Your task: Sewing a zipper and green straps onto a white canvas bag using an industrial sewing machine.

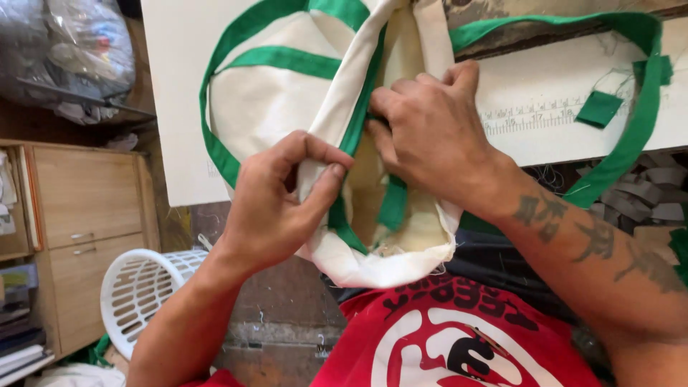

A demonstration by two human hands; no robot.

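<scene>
The right hand lies closed on the cream cloth bag, its fingertips pressed into the fold where a green binding strip runs down the bag's middle. The left hand sits just left of that fold and below the right hand, pinching the bag's cream edge between thumb and curled fingers. The bag hangs over the near edge of the white counter, its lower end drooping toward the person's red shirt. A long green strap loops off to the right of the bag across the counter. A white laundry basket stands on the floor, down and left of the bag. A small green cloth square lies right of the bag, beside the strap.
</scene>
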